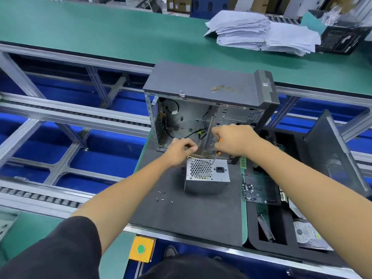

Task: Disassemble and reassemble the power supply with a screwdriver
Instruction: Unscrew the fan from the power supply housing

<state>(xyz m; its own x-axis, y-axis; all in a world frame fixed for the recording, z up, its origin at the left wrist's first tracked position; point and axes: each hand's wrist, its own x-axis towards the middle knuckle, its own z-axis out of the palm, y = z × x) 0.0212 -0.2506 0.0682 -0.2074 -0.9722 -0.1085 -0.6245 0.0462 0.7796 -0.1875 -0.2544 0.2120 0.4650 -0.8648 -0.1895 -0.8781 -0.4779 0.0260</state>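
Open computer case [203,109] just beyond the hands; paper stacks [261,34] far beyond; circuit board [259,190] right of them; yellow button box [142,249] nearer.

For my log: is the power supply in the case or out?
Out. The power supply sits on the mat, before the open case.

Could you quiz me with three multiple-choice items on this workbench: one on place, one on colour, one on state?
1. Where is the small silver metal power supply box?
A. inside the case
B. on the dark grey mat, in front of the open grey computer case
C. on the paper stacks

2. What colour is the round button on the yellow box?
A. red
B. blue
C. green

3. What is the right hand doing?
A. gripping an orange-handled screwdriver
B. lying flat
C. lifting the case

Answers: B, it stands on the mat outside the case; C, plainly green; A, fingers curl round the handle.
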